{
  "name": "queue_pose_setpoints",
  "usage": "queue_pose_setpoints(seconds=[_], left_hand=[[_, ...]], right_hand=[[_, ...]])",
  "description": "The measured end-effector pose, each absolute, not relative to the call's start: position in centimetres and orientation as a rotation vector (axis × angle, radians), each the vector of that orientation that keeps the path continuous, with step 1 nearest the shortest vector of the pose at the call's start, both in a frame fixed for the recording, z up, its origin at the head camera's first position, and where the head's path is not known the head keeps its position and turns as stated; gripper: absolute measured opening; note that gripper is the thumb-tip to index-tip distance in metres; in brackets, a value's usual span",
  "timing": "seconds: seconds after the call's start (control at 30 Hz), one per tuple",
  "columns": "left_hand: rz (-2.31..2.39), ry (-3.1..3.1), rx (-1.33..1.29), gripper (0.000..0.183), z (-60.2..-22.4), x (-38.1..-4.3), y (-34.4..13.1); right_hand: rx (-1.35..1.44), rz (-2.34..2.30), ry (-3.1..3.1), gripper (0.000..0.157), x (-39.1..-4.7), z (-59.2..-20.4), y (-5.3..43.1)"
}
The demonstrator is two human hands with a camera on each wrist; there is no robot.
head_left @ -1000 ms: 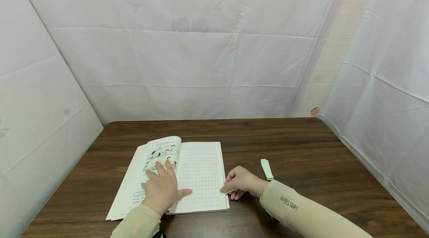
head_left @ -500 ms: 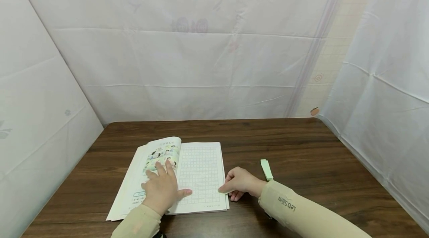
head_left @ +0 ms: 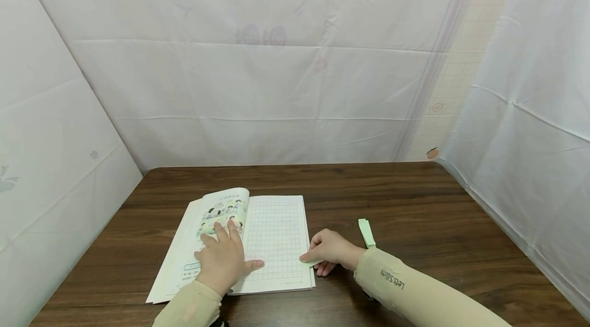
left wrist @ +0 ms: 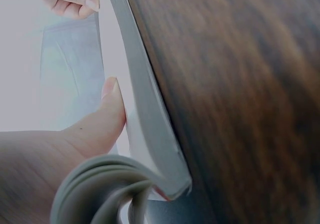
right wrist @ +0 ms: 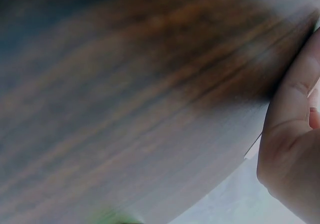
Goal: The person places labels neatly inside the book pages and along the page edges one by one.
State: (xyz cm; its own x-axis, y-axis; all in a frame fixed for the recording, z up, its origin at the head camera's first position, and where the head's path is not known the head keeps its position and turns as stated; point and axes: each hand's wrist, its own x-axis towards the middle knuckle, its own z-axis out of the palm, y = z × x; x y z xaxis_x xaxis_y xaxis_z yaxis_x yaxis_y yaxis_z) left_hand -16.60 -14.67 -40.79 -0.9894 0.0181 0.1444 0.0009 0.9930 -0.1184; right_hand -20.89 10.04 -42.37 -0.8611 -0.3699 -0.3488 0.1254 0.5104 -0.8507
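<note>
An open book point(head_left: 274, 224) lies on the wooden table, with a gridded page on the right and a curled, illustrated page on the left. My left hand point(head_left: 222, 261) rests on the left page with its fingers spread. Its thumb point(left wrist: 97, 121) reaches across the fold onto the gridded page. At the lower right edge of that page, my right hand point(head_left: 333, 249) pinches a pale green sticky note strip point(head_left: 311, 264) between thumb and fingers. The strip overlaps the page margin, and the thumb covers part of it. In the right wrist view the strip is hidden.
A small pad of pale green sticky notes point(head_left: 366, 233) lies on the table just beyond my right wrist. White printed cloth point(head_left: 276, 86) hangs behind the dark wooden table point(head_left: 392, 189) and along both sides.
My right hand has shifted slightly left over the page margin with the sticky note strip. The left hand and the book have stayed in place.
</note>
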Motion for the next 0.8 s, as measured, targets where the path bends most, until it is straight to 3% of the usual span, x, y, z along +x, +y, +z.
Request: queue_pose_setpoints(seconds=[0.8], left_hand=[[0.168, -2.998, -0.005, 0.123, -40.87, -16.6, -14.67]], right_hand=[[-0.196, -1.296, 2.291, 0.025, -20.38, -41.69, 9.93]])
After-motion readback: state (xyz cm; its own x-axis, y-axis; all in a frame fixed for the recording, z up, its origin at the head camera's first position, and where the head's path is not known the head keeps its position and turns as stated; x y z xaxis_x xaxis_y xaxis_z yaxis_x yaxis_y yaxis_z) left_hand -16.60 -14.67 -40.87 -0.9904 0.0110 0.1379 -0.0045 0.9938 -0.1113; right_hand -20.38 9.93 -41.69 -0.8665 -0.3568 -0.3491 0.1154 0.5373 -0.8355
